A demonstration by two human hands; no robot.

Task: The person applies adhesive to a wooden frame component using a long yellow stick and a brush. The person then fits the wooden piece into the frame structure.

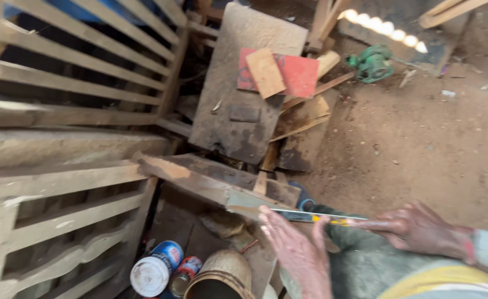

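My left hand lies flat with fingers together on the near end of a long worn wooden plank, which juts out from the left. My right hand reaches in from the right and its fingers pinch a thin yellow-marked measuring tape or ruler. The tape runs across the plank's near end, between the two hands. Whether the left hand also presses on the tape is hard to tell. Below the hands I see my grey trousers and a yellow shirt hem.
Slatted wooden frames fill the left side. A big grey board with a red sheet and small wood offcut leans behind. Tins and a round pot stand near my feet. A green machine sits on the dirt floor.
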